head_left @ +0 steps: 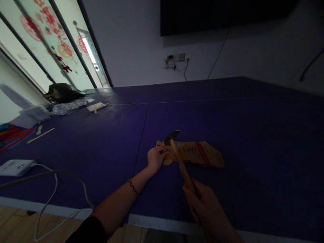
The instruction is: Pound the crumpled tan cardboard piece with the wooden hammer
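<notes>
A hammer with a wooden handle and a dark metal head is held in my right hand, whose fingers wrap around the lower handle. The hammer's head is over the left part of a torn brown cardboard piece marked with a red band and dark lettering. My left hand rests at the cardboard's left end, thumb and forefinger pinched together near the hammer head. Whatever sits between those fingertips is too small and dim to make out. The cardboard lies flat on a dark blue-purple table.
At the left lie a white device with a looping cable, red and blue strips, and a thin pale strip. Farther back are a black bag and crumpled plastic. Wall sockets stand beyond the table.
</notes>
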The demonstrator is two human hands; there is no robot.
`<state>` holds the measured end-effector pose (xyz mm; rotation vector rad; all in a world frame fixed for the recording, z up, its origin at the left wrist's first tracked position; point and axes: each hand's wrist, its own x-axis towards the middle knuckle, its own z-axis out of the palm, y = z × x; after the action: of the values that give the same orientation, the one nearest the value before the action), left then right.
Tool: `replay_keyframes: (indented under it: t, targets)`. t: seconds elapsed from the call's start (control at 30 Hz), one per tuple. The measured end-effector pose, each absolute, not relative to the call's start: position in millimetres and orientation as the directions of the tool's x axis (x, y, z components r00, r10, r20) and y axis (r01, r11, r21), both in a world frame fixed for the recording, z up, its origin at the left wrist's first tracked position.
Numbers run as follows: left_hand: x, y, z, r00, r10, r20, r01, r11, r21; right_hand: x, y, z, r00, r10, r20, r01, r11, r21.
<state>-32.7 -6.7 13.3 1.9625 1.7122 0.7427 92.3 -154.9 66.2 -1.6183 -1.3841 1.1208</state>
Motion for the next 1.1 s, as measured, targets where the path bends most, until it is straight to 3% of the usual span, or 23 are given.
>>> replay_keyframes:
  t: [0.1,0.27,0.6,0.73,1.1]
  targets:
    - [-33,-6,12,0.093,0.989,0.113,0.758,-0.144,0.636,93,-155,70,0.063,0.990,-0.129,0.366,-0.143,-0.920]
    - [-33,-7,13,0.102,0.987,0.120,0.755,-0.156,0.637,94,-156,67,0.041,0.979,-0.198,0.324,-0.201,-0.925]
    - [-33,-6,14,0.137,0.980,0.142,0.768,-0.196,0.610,92,-150,64,0.037,0.991,-0.127,0.424,-0.130,-0.896]
    - [-33,-6,13,0.136,0.981,0.140,0.777,-0.193,0.599,93,-149,59,0.034,0.980,-0.198,0.434,-0.193,-0.880]
    - [-32,-8,14,0.130,0.984,0.125,0.803,-0.179,0.568,93,-152,61,0.022,0.984,-0.179,0.449,-0.170,-0.877]
